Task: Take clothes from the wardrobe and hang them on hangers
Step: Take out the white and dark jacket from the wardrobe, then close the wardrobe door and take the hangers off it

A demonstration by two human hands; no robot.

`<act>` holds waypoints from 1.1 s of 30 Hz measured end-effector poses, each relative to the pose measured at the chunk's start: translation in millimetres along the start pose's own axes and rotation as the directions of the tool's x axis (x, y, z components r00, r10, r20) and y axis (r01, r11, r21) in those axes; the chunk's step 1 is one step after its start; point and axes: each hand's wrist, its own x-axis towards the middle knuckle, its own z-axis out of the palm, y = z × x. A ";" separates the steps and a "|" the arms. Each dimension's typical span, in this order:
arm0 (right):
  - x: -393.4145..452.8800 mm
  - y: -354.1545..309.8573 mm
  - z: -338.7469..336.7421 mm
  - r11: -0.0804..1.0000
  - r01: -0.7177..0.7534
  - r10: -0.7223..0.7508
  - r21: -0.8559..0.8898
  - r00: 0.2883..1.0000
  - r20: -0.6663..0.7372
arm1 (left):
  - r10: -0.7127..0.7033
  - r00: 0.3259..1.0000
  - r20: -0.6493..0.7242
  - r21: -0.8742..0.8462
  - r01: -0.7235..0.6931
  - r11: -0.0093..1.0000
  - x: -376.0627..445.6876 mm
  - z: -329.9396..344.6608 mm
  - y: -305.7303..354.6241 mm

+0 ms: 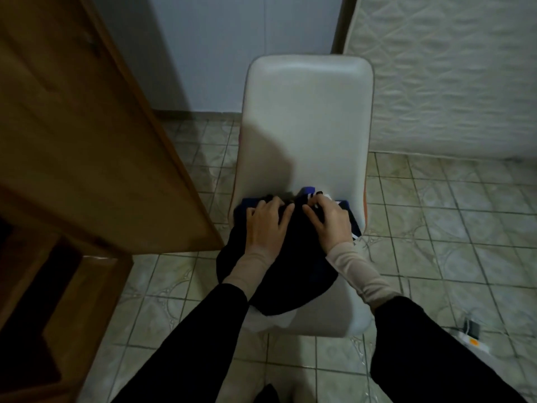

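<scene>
A pile of dark clothes lies on the seat of a white chair in front of me, with blue and white-striped cloth showing at its far edge. My left hand rests on top of the dark pile, fingers curled into the fabric at the far edge. My right hand lies beside it, its fingers bent and pinching the cloth near the striped piece. No hanger is in view.
An open wooden wardrobe door stands at the left, with the wardrobe body below it. A quilted mattress leans against the wall at the right. A white power strip lies on the tiled floor.
</scene>
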 end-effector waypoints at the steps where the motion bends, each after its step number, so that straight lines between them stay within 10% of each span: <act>1: 2.7 7.9 9.2 1.000 -0.010 0.010 0.005 1.000 -0.005 | -0.001 1.000 0.000 -0.014 0.001 1.000 1.5 9.6 -6.5; 14: 5.9 94.5 100.1 0.942 -0.270 0.321 -0.200 0.897 0.303 | -0.105 0.930 0.352 0.052 0.093 0.994 3.6 109.2 -70.6; 33: 33.5 -28.7 31.5 0.977 -0.154 0.193 -0.150 0.934 0.300 | -0.118 0.951 0.287 -0.050 0.138 0.989 25.8 -22.5 -42.6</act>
